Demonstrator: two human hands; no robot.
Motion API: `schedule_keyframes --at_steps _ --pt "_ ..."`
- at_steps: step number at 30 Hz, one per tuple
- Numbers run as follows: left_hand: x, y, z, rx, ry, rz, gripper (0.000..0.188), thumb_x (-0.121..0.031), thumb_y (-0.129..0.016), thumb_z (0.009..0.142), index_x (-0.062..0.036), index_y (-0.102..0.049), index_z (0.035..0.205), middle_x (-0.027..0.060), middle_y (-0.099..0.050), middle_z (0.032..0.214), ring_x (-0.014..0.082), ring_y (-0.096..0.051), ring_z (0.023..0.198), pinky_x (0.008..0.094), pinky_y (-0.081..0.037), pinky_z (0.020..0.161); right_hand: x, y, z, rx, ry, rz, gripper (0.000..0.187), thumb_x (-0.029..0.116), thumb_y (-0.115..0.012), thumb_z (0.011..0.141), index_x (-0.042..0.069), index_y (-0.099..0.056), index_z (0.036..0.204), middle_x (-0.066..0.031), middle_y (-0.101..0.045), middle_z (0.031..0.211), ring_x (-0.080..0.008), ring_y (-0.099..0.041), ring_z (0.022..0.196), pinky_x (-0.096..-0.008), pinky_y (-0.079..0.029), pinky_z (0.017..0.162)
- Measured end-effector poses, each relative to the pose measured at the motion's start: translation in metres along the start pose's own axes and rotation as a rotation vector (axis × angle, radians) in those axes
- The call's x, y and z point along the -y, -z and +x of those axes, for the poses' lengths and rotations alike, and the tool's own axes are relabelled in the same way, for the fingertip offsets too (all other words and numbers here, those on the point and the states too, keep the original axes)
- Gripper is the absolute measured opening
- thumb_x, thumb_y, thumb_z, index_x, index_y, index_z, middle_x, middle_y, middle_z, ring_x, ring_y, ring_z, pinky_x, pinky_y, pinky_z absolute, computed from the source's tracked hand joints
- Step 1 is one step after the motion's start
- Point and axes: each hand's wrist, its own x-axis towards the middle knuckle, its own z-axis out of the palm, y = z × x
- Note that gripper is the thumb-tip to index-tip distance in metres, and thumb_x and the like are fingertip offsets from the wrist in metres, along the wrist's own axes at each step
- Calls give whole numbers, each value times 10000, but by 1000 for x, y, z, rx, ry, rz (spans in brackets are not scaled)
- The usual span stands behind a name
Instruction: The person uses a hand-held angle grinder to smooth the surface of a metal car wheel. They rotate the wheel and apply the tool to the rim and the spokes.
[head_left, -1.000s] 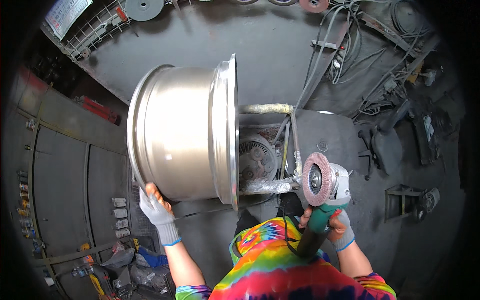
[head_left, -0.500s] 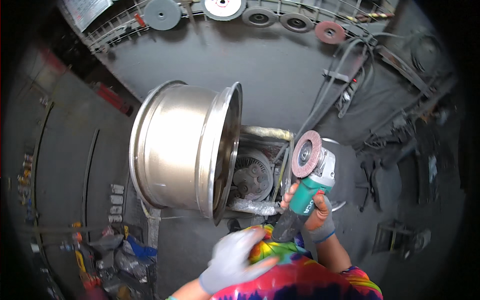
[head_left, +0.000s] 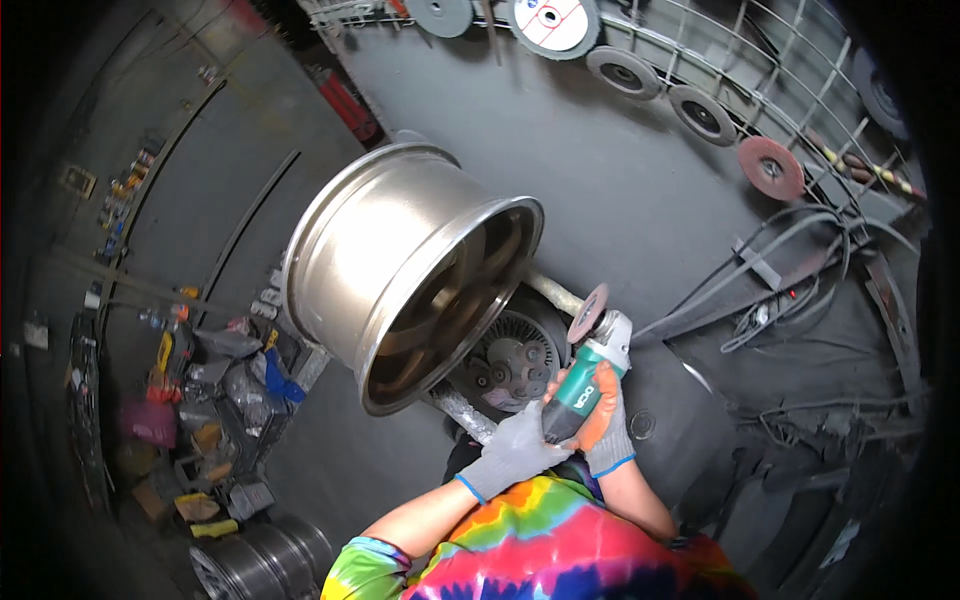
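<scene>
A green and black angle grinder [head_left: 577, 393] with a reddish flap disc [head_left: 588, 312] is in front of my chest, disc end pointing away from me. My right hand [head_left: 606, 425], in a grey glove with orange fingers, is wrapped round its green body. My left hand [head_left: 520, 444], gloved in grey, is closed at the grinder's black rear end; part of its fingers is hidden. Left of the disc and apart from it, a bare metal wheel rim [head_left: 385, 255] lies on its side, spokes facing right. It rests on a stand with wrapped arms [head_left: 462, 414].
Below the rim is a round, dark machine part [head_left: 505, 365]. Grinding discs [head_left: 771, 168] hang on a wire rack [head_left: 690, 45] at the back. Hoses and cables [head_left: 800, 255] run at the right. Bags and boxes [head_left: 250, 395] clutter the left floor, near another wheel [head_left: 262, 562].
My left hand has come from over my shirt to the grinder's rear end. The grinder appears lower in view and its disc more edge-on. My head view has turned, tilting the scene.
</scene>
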Motion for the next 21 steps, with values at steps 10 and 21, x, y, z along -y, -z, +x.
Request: schedule_keyframes --at_steps 10,21 --pt "-54 63 -10 182 -432 -468 489 -381 -778 800 -58 -617 1131 79 -644 726 179 -646 659 331 -520 621 65 -104 -50 433 209 -641 662 33 -773 679 -74 -528 1284 -169 -643 1134 -245 -646 1069 -397 -516 952" --pt "-52 48 -11 266 -426 -1566 730 -264 -821 816 -24 -419 1376 74 -608 1062 136 -583 851 269 -470 642 91 -212 -85 249 255 -1538 815 257 -865 688 -6 -484 1359 -120 -644 1187 -160 -607 1040 -323 -499 917"
